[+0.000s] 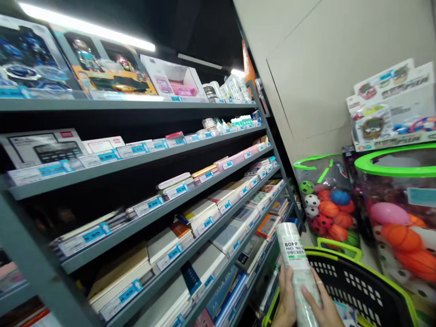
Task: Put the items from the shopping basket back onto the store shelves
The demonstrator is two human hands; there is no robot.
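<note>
Both my hands hold a tall shrink-wrapped stack of packing tape rolls [295, 263] with a green and white label, upright at the bottom of the view. My left hand [285, 297] grips its left side, and my right hand [322, 304] wraps the right side from below. Just behind the roll sits a black shopping basket [361, 281] with bright green rim and handles. The tape is next to the lower grey shelves [190, 254].
Grey shelving on the left carries notebooks, calculators, boxed toys and blue price tags. On the right stand clear bins [323, 200] [402, 218] with green rims full of toy balls, with boxed toys [391, 104] stacked above against a beige wall.
</note>
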